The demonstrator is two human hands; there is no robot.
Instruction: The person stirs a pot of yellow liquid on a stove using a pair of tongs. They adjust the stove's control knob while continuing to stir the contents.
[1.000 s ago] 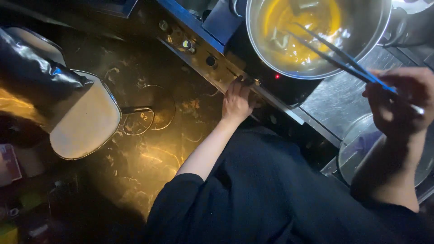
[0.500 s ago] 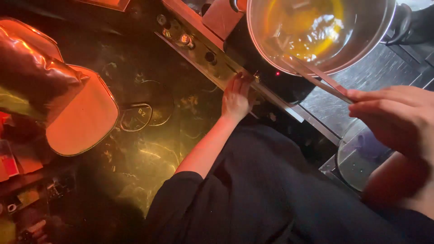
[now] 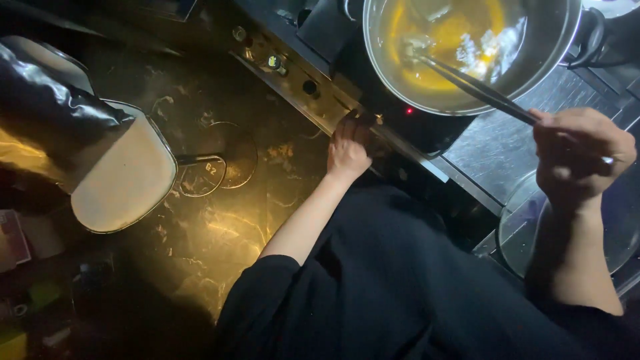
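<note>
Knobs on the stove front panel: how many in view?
3 knobs along the stove panel: far one, middle one, near one beside the left hand. The hand may hide another.

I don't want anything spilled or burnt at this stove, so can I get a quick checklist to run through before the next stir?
1. Right hand grips the chopsticks: ok.
2. Chopstick tips inside the steel pot, in the yellow liquid: ok.
3. Pot sits squarely on the cooktop: ok; red indicator light is lit.
4. Left hand rests on the stove's front edge, clear of the pot: ok.
5. Black sleeve away from the heat: ok.
6. Heat setting: cannot tell.
</note>
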